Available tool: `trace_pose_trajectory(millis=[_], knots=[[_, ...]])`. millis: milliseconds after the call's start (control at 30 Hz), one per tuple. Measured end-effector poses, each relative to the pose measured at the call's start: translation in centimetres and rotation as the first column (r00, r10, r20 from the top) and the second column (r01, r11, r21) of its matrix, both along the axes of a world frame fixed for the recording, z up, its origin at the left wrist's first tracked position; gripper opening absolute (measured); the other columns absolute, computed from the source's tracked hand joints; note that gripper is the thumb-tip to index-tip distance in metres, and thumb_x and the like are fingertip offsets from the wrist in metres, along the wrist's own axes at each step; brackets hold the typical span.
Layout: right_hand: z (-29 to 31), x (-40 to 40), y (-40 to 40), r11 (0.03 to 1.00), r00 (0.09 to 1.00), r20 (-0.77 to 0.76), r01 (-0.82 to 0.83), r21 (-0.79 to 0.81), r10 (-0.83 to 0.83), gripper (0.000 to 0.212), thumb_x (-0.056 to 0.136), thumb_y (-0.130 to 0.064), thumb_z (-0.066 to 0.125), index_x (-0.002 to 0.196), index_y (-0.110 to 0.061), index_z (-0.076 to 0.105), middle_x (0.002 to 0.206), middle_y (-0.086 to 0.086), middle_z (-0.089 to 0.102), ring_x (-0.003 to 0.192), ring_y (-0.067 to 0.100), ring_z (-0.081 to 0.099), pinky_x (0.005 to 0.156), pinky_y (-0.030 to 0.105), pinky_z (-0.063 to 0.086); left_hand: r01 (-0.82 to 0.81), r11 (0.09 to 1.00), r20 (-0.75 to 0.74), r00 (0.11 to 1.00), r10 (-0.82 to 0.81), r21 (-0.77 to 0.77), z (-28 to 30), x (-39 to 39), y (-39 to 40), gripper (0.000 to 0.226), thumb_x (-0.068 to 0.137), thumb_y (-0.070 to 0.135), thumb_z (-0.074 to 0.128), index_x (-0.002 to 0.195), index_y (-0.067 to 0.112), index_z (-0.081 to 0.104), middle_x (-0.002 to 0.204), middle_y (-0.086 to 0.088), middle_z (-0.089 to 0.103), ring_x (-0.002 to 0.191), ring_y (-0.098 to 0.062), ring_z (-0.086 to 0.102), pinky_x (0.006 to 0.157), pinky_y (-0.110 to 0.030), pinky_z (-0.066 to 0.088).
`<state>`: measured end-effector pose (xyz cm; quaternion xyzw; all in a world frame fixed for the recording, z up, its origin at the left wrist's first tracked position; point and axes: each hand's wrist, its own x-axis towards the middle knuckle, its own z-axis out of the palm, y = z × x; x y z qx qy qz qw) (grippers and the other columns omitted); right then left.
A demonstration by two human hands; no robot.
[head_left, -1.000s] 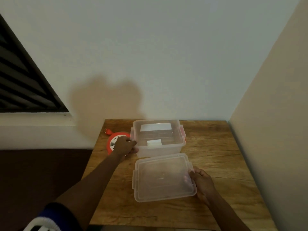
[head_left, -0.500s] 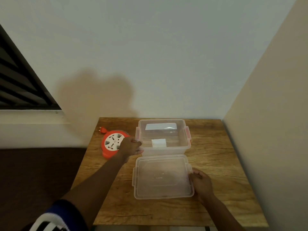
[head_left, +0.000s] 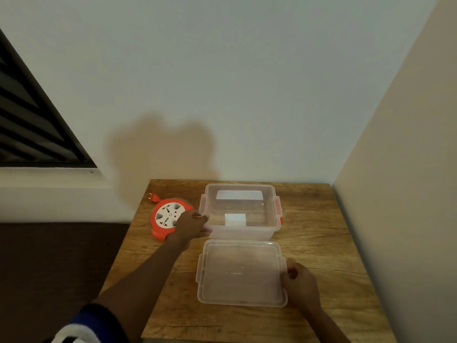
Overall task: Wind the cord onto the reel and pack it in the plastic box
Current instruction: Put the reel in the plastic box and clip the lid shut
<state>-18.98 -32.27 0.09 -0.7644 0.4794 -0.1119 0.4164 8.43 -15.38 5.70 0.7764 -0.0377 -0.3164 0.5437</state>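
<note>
An orange cord reel (head_left: 165,217) with a white socket face lies flat at the table's back left, its orange plug (head_left: 153,197) sticking out behind it. The clear plastic box (head_left: 269,231) stands open to its right, with orange latches on its sides. My left hand (head_left: 191,226) grips the box's near left corner and partly covers the reel's right edge. The clear lid (head_left: 241,273) lies flat in front of the box. My right hand (head_left: 300,280) rests curled against the lid's right edge.
The small wooden table (head_left: 321,246) sits in a corner, with a wall behind and a beige wall (head_left: 395,194) close on the right. A dark floor drops off to the left. A louvred window (head_left: 29,129) is at the upper left.
The box has shifted to the right with my left hand on it, uncovering more of the reel. My right hand has stayed at the lid's right edge.
</note>
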Motion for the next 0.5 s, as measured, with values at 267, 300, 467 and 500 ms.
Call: trace_pose_trajectory(millis=[267,300,467,500], knots=[[0.3,-0.4,-0.2,0.951,0.98,0.01,-0.191,-0.245,0.199,0.031,0.073,-0.009,0.072,0.103,-0.014,0.067,0.099,0.008,0.062,0.084,0.027,0.061,0.075,0.039,0.051,-0.244,0.97,0.145,0.959,0.244,-0.02,-2.9,-2.0,3.6,0.028,0.108,0.03,0.053,0.111,0.007,0.069,0.096,-0.017,0.075,0.076,-0.027,0.069,0.06,-0.03,0.058],[0.3,-0.2,0.0,0.916,0.967,0.017,-0.237,-0.325,0.256,0.038,0.065,-0.001,0.076,0.101,-0.01,0.069,0.098,0.012,0.064,0.082,0.033,0.062,0.074,0.042,0.053,-0.266,0.964,0.17,0.95,0.263,-0.007,-2.9,-2.2,4.1,0.028,0.108,0.03,0.052,0.11,0.007,0.069,0.094,-0.015,0.075,0.076,-0.027,0.07,0.059,-0.028,0.058],[1.7,3.4,4.2,0.771,0.814,0.123,-0.474,-0.425,0.568,0.039,0.063,-0.009,0.08,0.1,-0.016,0.07,0.1,0.002,0.064,0.088,0.022,0.062,0.08,0.036,0.052,-0.335,0.941,0.317,0.899,0.304,0.049,-1.2,-0.9,6.6,0.017,0.104,0.025,0.059,0.107,0.013,0.071,0.106,-0.008,0.073,0.092,-0.026,0.07,0.066,-0.03,0.058],[2.0,4.5,5.4,0.76,0.774,0.155,-0.527,-0.38,0.614,0.037,0.07,-0.017,0.075,0.106,-0.018,0.068,0.106,-0.001,0.062,0.094,0.017,0.059,0.086,0.032,0.049,-0.334,0.94,0.348,0.891,0.292,0.065,-0.7,-0.2,7.1,0.02,0.104,0.026,0.059,0.11,0.012,0.072,0.111,-0.006,0.072,0.098,-0.025,0.069,0.069,-0.029,0.057]])
